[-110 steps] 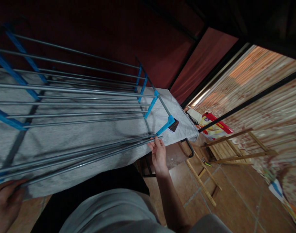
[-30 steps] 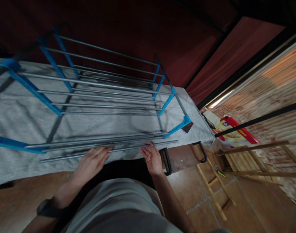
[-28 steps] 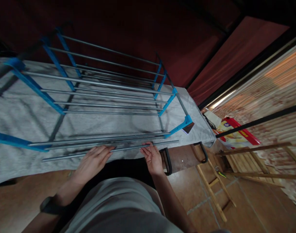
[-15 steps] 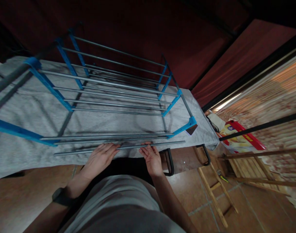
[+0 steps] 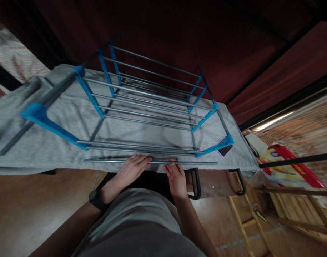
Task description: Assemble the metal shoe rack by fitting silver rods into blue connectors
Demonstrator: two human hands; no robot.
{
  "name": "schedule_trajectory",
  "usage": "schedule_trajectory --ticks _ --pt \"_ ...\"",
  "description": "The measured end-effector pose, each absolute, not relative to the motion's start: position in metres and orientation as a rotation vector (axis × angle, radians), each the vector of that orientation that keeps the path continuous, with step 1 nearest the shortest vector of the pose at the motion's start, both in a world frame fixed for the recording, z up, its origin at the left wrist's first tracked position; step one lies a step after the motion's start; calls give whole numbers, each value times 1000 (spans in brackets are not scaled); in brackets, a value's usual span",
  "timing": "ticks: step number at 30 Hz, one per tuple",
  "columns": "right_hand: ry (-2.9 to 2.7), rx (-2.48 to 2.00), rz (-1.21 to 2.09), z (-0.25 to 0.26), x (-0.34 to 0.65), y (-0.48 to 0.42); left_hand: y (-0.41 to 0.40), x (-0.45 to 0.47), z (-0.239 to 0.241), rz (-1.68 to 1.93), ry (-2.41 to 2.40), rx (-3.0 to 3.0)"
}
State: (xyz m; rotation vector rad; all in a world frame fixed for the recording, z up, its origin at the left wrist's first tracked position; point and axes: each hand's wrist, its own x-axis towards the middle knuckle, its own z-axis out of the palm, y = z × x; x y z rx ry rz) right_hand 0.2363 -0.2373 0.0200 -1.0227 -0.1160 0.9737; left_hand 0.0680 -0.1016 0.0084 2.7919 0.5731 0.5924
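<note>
Left hand (image 5: 133,167), palm down, has its fingers wrapped over a rod (image 5: 158,162); the right hand (image 5: 176,178), palm up with fingers half curled, pinches it close by. It runs along the near edge of the table (image 5: 241,151), just before the rack (image 5: 150,94). That looks mostly put together: other rods (image 5: 112,144) span its blue brackets (image 5: 90,94), while the held one is separate, fitted to nothing.

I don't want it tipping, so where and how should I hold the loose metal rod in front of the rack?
Probably around the middle of the loose metal rod, from your near side: it is long, thin and straight, lying crosswise, with the rack beyond it. Left hand and right hand sit apart there, which should balance both ends.
</note>
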Motion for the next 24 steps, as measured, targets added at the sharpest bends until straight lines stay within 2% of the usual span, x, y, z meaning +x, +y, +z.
schedule_trajectory --ticks 15,24 --pt "-114 -1073 1007 1 229 -243 -111 80 22 242 360 3065" --pt "-45 -1086 1023 -17 231 -244 -111 82 15 177 359 3063"
